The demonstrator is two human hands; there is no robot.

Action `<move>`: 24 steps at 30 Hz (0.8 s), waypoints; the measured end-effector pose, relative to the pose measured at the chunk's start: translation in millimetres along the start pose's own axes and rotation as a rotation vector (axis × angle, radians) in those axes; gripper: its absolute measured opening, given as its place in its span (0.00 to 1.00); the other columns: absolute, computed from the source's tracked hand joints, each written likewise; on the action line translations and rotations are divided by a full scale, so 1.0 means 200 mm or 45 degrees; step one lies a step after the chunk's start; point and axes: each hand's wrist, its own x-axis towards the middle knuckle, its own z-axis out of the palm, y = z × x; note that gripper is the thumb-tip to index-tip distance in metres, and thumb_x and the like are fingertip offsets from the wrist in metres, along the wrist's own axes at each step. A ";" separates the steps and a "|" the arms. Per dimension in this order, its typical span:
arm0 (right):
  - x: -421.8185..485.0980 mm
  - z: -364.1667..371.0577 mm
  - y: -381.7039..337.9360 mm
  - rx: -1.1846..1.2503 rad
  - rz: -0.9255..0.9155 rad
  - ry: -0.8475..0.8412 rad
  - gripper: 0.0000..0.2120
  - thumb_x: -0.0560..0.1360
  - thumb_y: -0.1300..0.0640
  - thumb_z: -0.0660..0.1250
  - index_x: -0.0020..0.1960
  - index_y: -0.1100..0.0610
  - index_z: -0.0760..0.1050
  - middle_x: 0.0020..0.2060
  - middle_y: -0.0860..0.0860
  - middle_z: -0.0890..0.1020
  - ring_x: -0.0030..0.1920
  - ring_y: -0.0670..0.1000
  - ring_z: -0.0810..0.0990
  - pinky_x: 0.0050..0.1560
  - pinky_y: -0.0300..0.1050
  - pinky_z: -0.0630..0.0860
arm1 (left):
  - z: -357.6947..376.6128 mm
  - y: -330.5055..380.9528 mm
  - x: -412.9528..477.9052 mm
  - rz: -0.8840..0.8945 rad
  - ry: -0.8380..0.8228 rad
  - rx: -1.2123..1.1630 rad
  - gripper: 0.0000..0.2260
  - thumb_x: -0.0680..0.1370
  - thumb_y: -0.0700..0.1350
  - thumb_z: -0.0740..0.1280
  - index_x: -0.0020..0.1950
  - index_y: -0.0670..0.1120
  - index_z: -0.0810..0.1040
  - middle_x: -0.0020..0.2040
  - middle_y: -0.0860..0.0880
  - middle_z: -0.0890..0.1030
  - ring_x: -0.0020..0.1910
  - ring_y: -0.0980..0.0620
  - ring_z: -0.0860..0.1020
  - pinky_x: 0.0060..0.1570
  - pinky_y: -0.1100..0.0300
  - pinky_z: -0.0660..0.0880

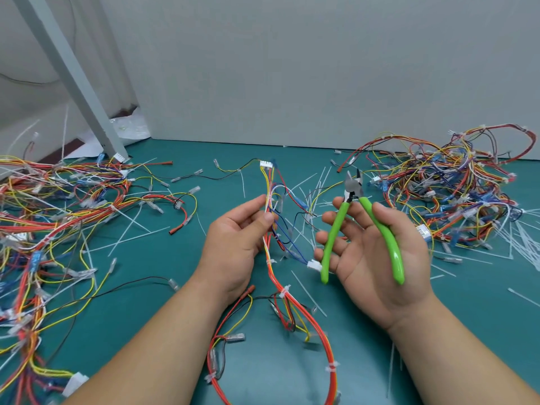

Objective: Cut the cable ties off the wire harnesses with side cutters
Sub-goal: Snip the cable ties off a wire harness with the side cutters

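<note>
My left hand (236, 238) pinches a multicoloured wire harness (270, 217) between thumb and fingers, holding it upright above the green mat. A white connector (266, 164) tops the harness, and white cable ties (285, 291) still wrap its lower red and yellow wires. My right hand (377, 252) lies palm up and holds green-handled side cutters (361, 226). The handles are spread across the palm and fingers, the thumb curls over the right handle, and the jaws (354, 182) point up and stand open, apart from the harness.
A large heap of harnesses (49, 217) covers the left of the green mat (140, 287); another heap (455, 188) lies at the back right. Several cut white ties (309, 194) litter the middle. A grey post (73, 74) leans at the back left before a grey wall.
</note>
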 end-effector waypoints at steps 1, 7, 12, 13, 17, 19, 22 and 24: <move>0.00 0.00 0.01 -0.030 0.015 -0.004 0.24 0.67 0.45 0.70 0.58 0.57 0.81 0.51 0.57 0.81 0.42 0.58 0.83 0.41 0.51 0.81 | 0.00 -0.01 -0.01 0.047 -0.012 0.104 0.15 0.78 0.34 0.70 0.64 0.44 0.81 0.46 0.49 0.86 0.43 0.57 0.81 0.40 0.66 0.77; 0.00 0.01 0.05 -0.206 0.105 -0.073 0.18 0.71 0.51 0.67 0.58 0.57 0.80 0.61 0.56 0.82 0.42 0.57 0.82 0.41 0.50 0.72 | 0.04 -0.01 -0.07 0.244 -0.185 0.572 0.13 0.78 0.40 0.72 0.61 0.53 0.83 0.53 0.46 0.86 0.49 0.54 0.82 0.54 0.58 0.79; 0.00 -0.02 0.03 -0.197 0.087 -0.114 0.29 0.68 0.49 0.74 0.66 0.60 0.77 0.62 0.55 0.82 0.42 0.55 0.82 0.41 0.48 0.72 | 0.05 0.00 -0.10 0.332 -0.302 0.892 0.17 0.80 0.51 0.65 0.69 0.51 0.79 0.51 0.46 0.78 0.50 0.52 0.77 0.53 0.69 0.70; 0.00 -0.02 0.03 -0.191 0.081 -0.134 0.33 0.65 0.48 0.78 0.66 0.60 0.77 0.63 0.56 0.82 0.42 0.56 0.82 0.41 0.49 0.72 | 0.05 0.00 -0.10 0.326 -0.310 0.904 0.17 0.81 0.50 0.65 0.70 0.52 0.78 0.51 0.46 0.76 0.50 0.51 0.76 0.53 0.68 0.70; 0.00 -0.02 0.03 -0.157 0.082 -0.180 0.38 0.60 0.45 0.81 0.65 0.60 0.78 0.64 0.56 0.81 0.44 0.57 0.81 0.41 0.50 0.71 | 0.04 0.01 -0.09 0.302 -0.284 0.922 0.19 0.78 0.54 0.67 0.69 0.55 0.79 0.53 0.52 0.71 0.48 0.57 0.73 0.52 0.66 0.68; 0.00 -0.01 0.03 -0.129 0.086 -0.185 0.38 0.60 0.46 0.82 0.66 0.61 0.78 0.64 0.55 0.81 0.44 0.57 0.81 0.41 0.50 0.70 | 0.03 0.01 -0.09 0.300 -0.290 0.893 0.18 0.77 0.55 0.67 0.66 0.59 0.80 0.60 0.58 0.72 0.52 0.61 0.74 0.53 0.65 0.69; -0.01 0.00 0.03 -0.111 0.086 -0.169 0.44 0.60 0.47 0.82 0.70 0.63 0.74 0.64 0.54 0.80 0.43 0.57 0.81 0.40 0.50 0.69 | 0.03 0.01 -0.09 0.270 -0.324 0.844 0.15 0.76 0.54 0.68 0.62 0.63 0.81 0.70 0.61 0.71 0.64 0.60 0.74 0.56 0.57 0.75; -0.01 0.00 0.03 -0.108 0.080 -0.156 0.45 0.60 0.47 0.82 0.72 0.64 0.72 0.64 0.53 0.79 0.42 0.56 0.81 0.40 0.50 0.70 | 0.04 0.01 -0.09 0.261 -0.350 0.831 0.15 0.76 0.52 0.69 0.62 0.60 0.82 0.68 0.60 0.75 0.63 0.58 0.76 0.57 0.48 0.77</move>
